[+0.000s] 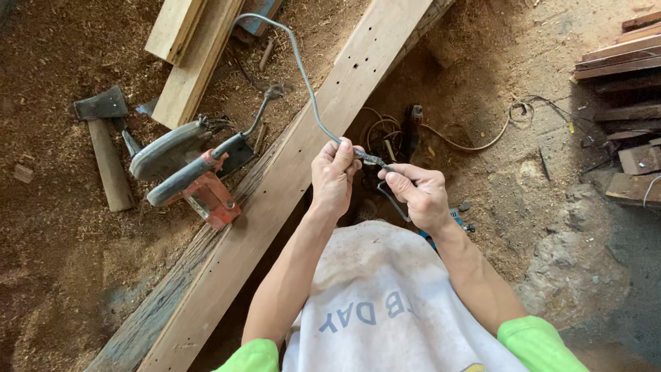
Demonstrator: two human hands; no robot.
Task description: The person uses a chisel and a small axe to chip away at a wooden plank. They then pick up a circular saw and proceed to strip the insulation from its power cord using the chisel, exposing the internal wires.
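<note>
My left hand [334, 176] and my right hand [417, 194] are raised side by side in front of my chest. Both pinch a grey power cable [305, 83] at a dark, frayed or taped spot [370, 159] between them. From my left hand the cable curves up and away over a long wooden plank [303, 158]. A loop of it hangs below my right hand. On the sawdust to the left of the plank lies an orange and grey power saw [193, 176].
A hatchet [103, 138] with a wooden handle lies at the far left. Lighter boards [189, 48] are stacked at the top, more planks [620, 62] at the right edge. Coiled cord and a dark tool [406, 134] lie on the dirt beyond my hands. Sawdust covers the ground.
</note>
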